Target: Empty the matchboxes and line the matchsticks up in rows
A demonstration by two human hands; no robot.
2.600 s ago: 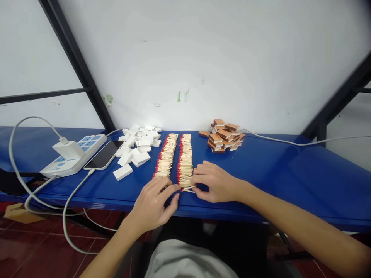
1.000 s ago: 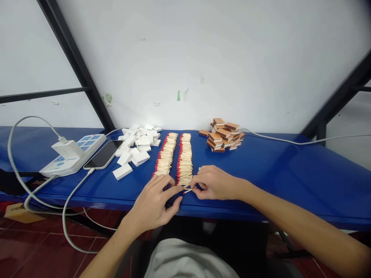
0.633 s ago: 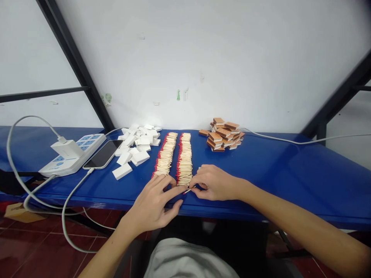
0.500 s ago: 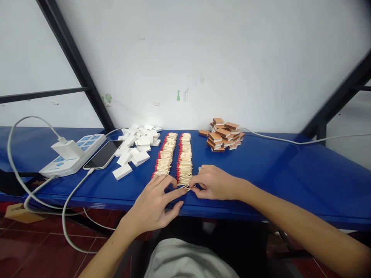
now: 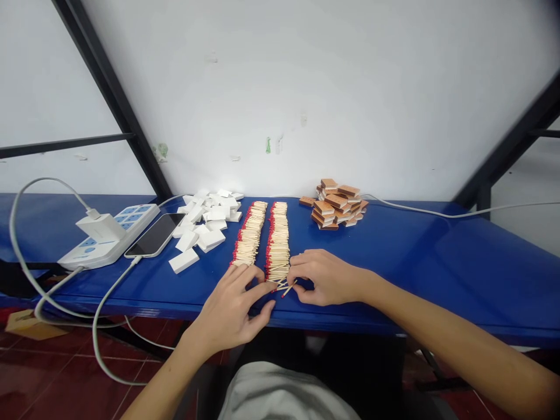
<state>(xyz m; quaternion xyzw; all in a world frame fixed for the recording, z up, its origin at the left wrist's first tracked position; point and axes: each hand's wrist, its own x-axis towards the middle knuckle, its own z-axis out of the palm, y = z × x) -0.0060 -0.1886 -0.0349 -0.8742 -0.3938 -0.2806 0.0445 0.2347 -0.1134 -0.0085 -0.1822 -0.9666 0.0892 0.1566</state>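
Observation:
Two long rows of red-headed matches lie side by side on the blue table, a left row (image 5: pixel 250 236) and a right row (image 5: pixel 279 236). My right hand (image 5: pixel 322 277) pinches a single match (image 5: pixel 289 289) by its plain end at the near end of the right row, its red head pointing down and left. My left hand (image 5: pixel 238 303) rests at the near ends of both rows, thumb and fingers apart. Its index fingertip touches a few loose, crossed matches there, and its fingers hide part of the left row's end.
Small white boxes (image 5: pixel 184 261) lie heaped left of the rows. Brown-topped matchboxes (image 5: pixel 336 201) are piled at the back right, against the wall. A phone (image 5: pixel 155 234) on a cable and a power strip (image 5: pixel 94 251) with a charger (image 5: pixel 101 227) sit at the left.
The match in my right hand has come into clearer view, its red head now showing at the lower left. Both hands have barely shifted.

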